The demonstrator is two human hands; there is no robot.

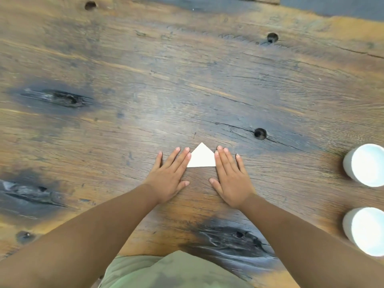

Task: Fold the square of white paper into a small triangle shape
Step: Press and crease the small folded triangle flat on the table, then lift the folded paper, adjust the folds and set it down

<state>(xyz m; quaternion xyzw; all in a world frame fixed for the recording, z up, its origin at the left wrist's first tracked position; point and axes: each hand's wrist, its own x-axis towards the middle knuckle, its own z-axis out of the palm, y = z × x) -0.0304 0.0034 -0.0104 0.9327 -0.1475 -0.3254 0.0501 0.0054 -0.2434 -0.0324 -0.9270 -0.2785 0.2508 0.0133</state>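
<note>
There is one white paper triangle (202, 156) on one wooden table (187, 84). Two hands are in view, the left hand (169, 175) and the right hand (229, 177), each with five fingers showing. Two white round containers stand at the right edge, one farther (364, 165) and one nearer (364, 230). Three small round holes mark the wood: (90, 5), (272, 37), (260, 133).

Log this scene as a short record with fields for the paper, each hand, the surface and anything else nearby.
paper: white folded paper triangle, flat, apex pointing away
left hand: open, palm down, fingertips at the triangle's left corner
right hand: open, palm down, fingertips at its right corner
surface: dark knotted wooden table
nearby: two white round cups at the right edge
</note>
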